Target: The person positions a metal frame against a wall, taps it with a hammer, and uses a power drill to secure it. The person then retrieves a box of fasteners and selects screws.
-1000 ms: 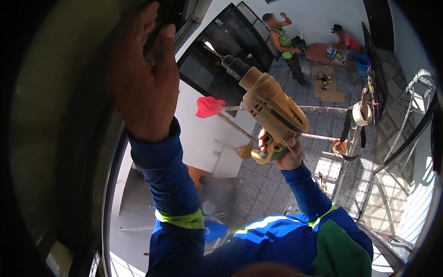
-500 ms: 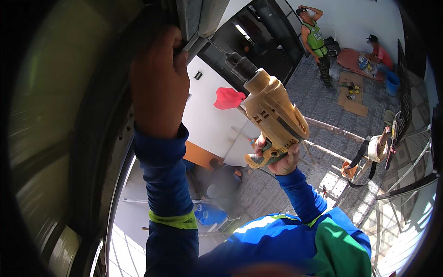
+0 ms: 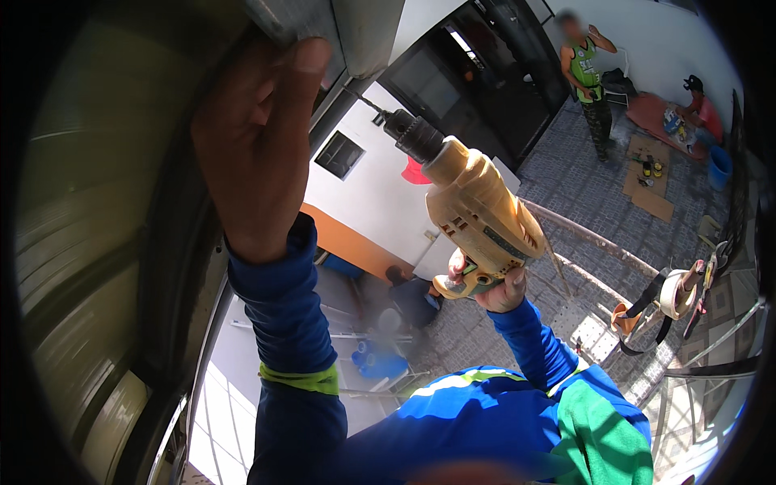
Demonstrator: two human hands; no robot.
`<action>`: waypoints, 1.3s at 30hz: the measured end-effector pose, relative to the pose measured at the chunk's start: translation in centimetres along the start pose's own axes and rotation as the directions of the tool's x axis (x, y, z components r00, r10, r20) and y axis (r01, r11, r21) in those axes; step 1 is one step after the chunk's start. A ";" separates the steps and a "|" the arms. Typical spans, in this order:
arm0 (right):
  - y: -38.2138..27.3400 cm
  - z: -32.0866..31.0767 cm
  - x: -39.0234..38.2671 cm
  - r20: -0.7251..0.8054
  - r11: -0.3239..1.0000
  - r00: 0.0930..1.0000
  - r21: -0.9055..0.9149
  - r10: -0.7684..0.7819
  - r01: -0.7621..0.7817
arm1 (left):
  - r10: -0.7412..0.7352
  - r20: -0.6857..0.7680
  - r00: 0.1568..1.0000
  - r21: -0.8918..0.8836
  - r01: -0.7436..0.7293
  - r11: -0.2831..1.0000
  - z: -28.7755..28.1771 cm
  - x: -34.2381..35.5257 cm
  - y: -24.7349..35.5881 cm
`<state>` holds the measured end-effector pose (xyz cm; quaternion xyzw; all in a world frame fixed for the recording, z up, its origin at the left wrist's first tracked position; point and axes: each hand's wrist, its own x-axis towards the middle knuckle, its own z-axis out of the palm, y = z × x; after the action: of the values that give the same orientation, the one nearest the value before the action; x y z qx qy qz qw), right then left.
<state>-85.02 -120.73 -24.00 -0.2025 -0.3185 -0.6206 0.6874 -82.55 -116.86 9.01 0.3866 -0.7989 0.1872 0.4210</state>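
Observation:
A worn yellow power drill (image 3: 477, 214) fills the middle of the view, tilted up to the left. My right hand (image 3: 503, 291) is wrapped round its handle from below. The dark chuck (image 3: 414, 136) carries a thin drill bit (image 3: 368, 103), whose tip lies near the lower edge of a grey metal beam (image 3: 368, 36); I cannot tell whether they touch. At upper left my left hand (image 3: 259, 153) is closed on the beam, thumb pressed against its side. Its other fingers are partly hidden in shadow.
Ribbed sheeting (image 3: 73, 242) runs along the left. Scaffold rails (image 3: 594, 234) cross below, with a tool belt (image 3: 675, 295) hanging at right. Down on the floor, one person (image 3: 586, 77) stands, another (image 3: 703, 113) sits near a blue bucket (image 3: 719, 167), and a third (image 3: 414, 299) crouches.
The drill's chuck and bit have shifted slightly left. My left hand has moved left and down, its thumb now straighter along the beam. The background has shifted right, and the standing person's arm has lowered.

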 end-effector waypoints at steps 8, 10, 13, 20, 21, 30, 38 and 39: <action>0.0 0.2 -0.2 -0.021 0.998 0.999 0.053 0.045 -0.044 | 0.038 -0.195 0.980 0.072 -0.024 0.997 -2.0 1.6 -0.9; -0.1 0.1 -0.1 -0.011 0.998 0.999 0.048 0.045 -0.044 | 0.006 -0.221 0.975 0.108 0.018 0.994 -1.6 1.5 -1.1; -0.3 -0.1 -0.1 -0.015 0.997 0.999 0.056 0.050 -0.049 | -0.009 -0.274 0.962 0.115 0.042 0.993 0.0 1.3 -0.4; -0.3 0.0 -0.3 -0.022 0.999 0.998 0.016 0.051 -0.050 | -0.042 -0.400 0.915 0.153 0.112 0.982 4.0 0.3 3.2; -0.3 -0.1 -0.3 -0.012 0.999 0.999 0.016 0.042 -0.042 | -0.062 -0.418 0.906 0.158 0.140 0.977 4.2 0.6 3.1; -0.4 -0.6 -0.3 -0.015 0.991 0.995 0.091 0.095 -0.094 | -0.012 -0.063 0.998 0.082 0.017 0.997 0.6 1.0 1.3; -1.3 -1.5 -0.1 0.004 0.997 0.997 -0.026 0.079 -0.079 | 0.016 -0.125 0.992 0.190 0.008 0.982 0.4 0.5 0.5; -1.3 -1.4 -0.2 0.008 0.997 0.997 -0.026 0.071 -0.071 | 0.057 -0.122 0.991 0.175 -0.035 0.984 0.6 0.7 0.2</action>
<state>-86.03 -121.74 -25.33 -0.2251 -0.3062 -0.5988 0.7050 -83.28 -117.38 9.24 0.3904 -0.7600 0.2895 0.4315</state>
